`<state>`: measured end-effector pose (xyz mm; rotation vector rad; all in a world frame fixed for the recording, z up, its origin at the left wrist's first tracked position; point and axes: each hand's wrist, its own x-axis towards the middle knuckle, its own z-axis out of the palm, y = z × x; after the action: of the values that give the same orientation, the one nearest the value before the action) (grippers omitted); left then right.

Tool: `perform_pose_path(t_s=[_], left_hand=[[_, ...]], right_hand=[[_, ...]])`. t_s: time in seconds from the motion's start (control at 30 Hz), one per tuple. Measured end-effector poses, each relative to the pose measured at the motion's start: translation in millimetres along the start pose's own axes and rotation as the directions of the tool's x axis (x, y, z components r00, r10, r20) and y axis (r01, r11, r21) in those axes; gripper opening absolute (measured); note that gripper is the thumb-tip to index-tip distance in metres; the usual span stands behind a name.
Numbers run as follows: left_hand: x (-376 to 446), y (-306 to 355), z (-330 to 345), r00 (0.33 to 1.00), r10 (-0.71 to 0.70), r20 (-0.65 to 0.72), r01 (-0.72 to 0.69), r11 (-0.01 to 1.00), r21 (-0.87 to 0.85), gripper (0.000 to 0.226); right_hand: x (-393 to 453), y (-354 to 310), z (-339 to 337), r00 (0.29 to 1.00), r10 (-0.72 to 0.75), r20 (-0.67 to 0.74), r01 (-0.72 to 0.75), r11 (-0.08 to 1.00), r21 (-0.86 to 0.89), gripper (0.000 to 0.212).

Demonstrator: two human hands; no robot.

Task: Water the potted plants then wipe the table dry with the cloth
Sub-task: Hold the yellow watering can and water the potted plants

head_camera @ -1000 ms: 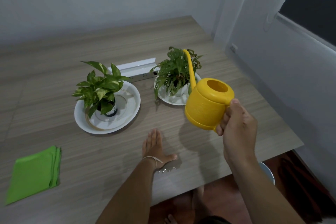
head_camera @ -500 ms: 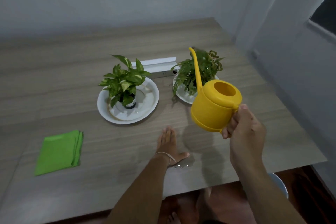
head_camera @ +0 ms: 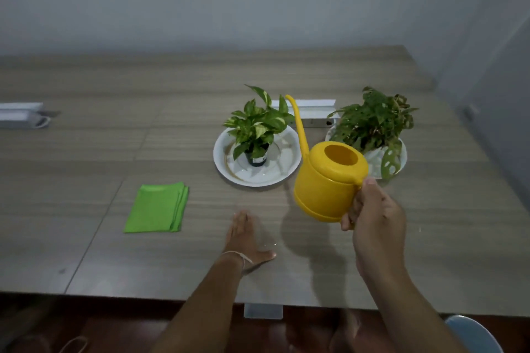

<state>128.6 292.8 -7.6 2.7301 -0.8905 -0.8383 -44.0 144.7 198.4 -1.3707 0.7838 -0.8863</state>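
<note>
My right hand (head_camera: 375,223) keeps a clenched grip on the yellow plastic watering can's (head_camera: 329,180) handle, spout aimed past it at the leafy potted plant (head_camera: 258,126), while my left hand (head_camera: 243,235) lies flat, bracing on the desk (head_camera: 114,152).

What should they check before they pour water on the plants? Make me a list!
1. Watering can held firmly: ok, the right hand grips its handle.
2. Spout over a plant: ok, in this view its tip sits by the leaves of the left plant; how high it is, cannot tell.
3. Water in the can: cannot tell, the opening shows only yellow inside.
4. Dish under the left plant to catch spills: ok.
5. Left hand out of the way: ok, flat on the table, near the front edge.
6. Green cloth ready for wiping: ok, folded on the table, left of the dish.
</note>
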Motion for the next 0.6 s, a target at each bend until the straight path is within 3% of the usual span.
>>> perform_pose_path(t_s=[0.13, 0.3, 0.6], left_hand=[[-10, -27, 3, 0.996, -0.085, -0.014, 0.083, 0.994, -0.077, 0.145], [-9, -16, 3, 0.987, -0.161, -0.011, 0.157, 0.975, -0.159, 0.15], [-13, -17, 10, 0.986, -0.163, -0.035, 0.156, 0.975, -0.156, 0.145]], right_hand=[[-9, 0, 12, 0.998, -0.023, 0.056, 0.024, 0.999, -0.027, 0.049], [-17, -4, 25, 0.996, -0.017, 0.093, 0.026, 0.996, -0.088, 0.051], [-16, 0, 38, 0.99, 0.043, 0.131, -0.031, 0.995, -0.095, 0.051]])
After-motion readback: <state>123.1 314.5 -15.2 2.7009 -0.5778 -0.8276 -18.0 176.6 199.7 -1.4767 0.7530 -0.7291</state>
